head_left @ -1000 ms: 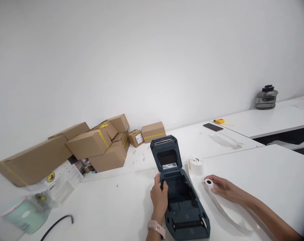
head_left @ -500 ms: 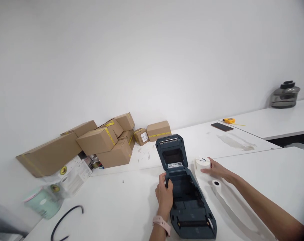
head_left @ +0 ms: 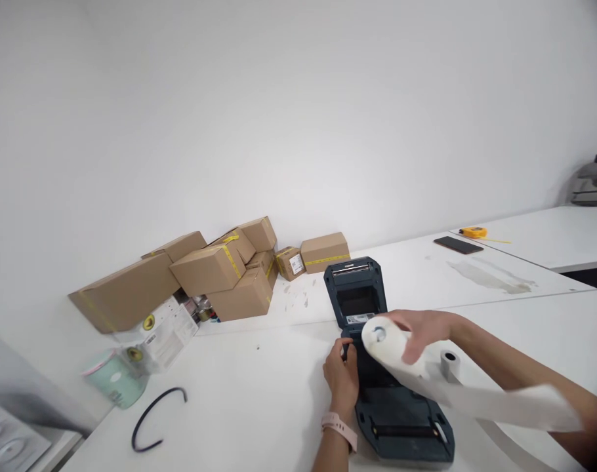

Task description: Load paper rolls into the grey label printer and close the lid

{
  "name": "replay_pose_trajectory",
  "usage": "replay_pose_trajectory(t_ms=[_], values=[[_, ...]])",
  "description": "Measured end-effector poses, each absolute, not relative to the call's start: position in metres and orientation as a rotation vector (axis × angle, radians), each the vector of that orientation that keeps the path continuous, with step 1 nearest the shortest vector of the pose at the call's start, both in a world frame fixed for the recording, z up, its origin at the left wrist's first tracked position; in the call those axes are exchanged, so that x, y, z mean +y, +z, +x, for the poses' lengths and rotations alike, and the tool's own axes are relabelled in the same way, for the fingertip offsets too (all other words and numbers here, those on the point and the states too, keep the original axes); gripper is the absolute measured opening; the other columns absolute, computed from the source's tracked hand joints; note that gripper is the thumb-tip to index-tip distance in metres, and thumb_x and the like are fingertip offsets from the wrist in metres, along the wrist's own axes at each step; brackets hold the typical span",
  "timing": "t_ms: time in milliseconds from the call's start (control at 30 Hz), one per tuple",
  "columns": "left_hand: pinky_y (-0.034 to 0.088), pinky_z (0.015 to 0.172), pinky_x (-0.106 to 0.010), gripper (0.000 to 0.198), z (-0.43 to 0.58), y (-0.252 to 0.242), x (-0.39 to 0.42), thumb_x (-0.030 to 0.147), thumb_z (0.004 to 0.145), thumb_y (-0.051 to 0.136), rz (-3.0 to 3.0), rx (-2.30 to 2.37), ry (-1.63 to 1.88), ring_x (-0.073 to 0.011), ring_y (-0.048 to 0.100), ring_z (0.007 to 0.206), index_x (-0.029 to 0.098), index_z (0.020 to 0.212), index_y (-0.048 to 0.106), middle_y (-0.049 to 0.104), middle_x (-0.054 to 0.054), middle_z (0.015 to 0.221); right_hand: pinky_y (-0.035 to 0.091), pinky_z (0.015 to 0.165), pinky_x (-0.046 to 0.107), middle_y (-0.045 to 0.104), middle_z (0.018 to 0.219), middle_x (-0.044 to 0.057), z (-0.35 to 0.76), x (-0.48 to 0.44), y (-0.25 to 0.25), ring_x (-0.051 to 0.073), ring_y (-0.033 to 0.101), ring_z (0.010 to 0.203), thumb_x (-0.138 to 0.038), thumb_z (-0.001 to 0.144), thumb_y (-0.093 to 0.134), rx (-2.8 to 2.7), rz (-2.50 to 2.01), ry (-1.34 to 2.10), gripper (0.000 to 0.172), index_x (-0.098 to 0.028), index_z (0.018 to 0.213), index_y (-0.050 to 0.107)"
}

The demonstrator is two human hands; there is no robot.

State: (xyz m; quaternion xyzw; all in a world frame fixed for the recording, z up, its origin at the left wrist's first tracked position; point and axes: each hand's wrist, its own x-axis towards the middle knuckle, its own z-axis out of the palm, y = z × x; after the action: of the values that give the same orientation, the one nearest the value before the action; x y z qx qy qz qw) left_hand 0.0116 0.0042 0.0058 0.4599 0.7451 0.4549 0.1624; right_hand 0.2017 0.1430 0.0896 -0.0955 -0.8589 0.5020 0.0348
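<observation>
A dark label printer (head_left: 401,416) stands on the white table with its lid (head_left: 353,282) raised. Along its left rim, the fingers of my left hand (head_left: 342,375) are curled over the edge near the hinge. A pink band circles that wrist. My right hand (head_left: 421,331) grips a white label roll (head_left: 388,341) from the right, holding it tilted above the printer's inner bay. From the roll a loose paper strip (head_left: 500,406) trails to the right, blurred by motion. A smaller paper roll (head_left: 449,362) sits on the table right of the printer, its strip running toward the front.
Several cardboard boxes (head_left: 207,269) are piled against the wall at left. Nearer stand a mint-green tub (head_left: 119,380) and a curved black cable (head_left: 148,413). A phone (head_left: 458,244), a yellow tape measure (head_left: 473,233) and a dark jug (head_left: 596,180) lie toward the back right.
My right hand has lifted the label roll from the table beside the printer and carried it left over the bay, pulling its strip along. My left hand keeps its place on the printer.
</observation>
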Motion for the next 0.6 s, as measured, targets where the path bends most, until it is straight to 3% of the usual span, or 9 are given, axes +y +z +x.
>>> replay_pose_trajectory(t_ms=[133, 300, 600], values=[[0.042, 0.077, -0.031, 0.029, 0.010, 0.006, 0.002, 0.039, 0.092, 0.042, 1.298, 2.093, 1.310, -0.0223, 0.066, 0.087, 0.029, 0.097, 0.068, 0.075, -0.001, 0.095, 0.052, 0.079, 0.036, 0.068, 0.107, 0.004, 0.159, 0.138, 0.098, 0.032, 0.064, 0.099, -0.040, 0.046, 0.087, -2.962, -0.606, 1.319, 0.070, -0.020, 0.110, 0.066], [0.043, 0.080, -0.032, 0.031, 0.008, 0.001, 0.004, 0.041, 0.092, 0.040, 1.270, 2.061, 1.328, -0.0227, 0.066, 0.089, 0.028, 0.098, 0.067, 0.075, -0.002, 0.097, 0.052, 0.075, 0.036, 0.069, 0.104, 0.003, 0.149, 0.138, 0.089, 0.033, 0.065, 0.098, -0.045, 0.047, 0.085, -3.095, -0.662, 1.161, 0.068, -0.024, 0.109, 0.068], [0.043, 0.088, -0.034, 0.032, 0.005, -0.005, 0.008, 0.042, 0.090, 0.042, 1.256, 2.011, 1.341, -0.0245, 0.063, 0.101, 0.026, 0.104, 0.066, 0.072, -0.004, 0.109, 0.052, 0.079, 0.041, 0.071, 0.079, 0.002, 0.121, 0.132, 0.070, 0.036, 0.069, 0.090, -0.044, 0.027, 0.089, -3.108, -0.819, 0.967, 0.059, -0.023, 0.079, 0.072]])
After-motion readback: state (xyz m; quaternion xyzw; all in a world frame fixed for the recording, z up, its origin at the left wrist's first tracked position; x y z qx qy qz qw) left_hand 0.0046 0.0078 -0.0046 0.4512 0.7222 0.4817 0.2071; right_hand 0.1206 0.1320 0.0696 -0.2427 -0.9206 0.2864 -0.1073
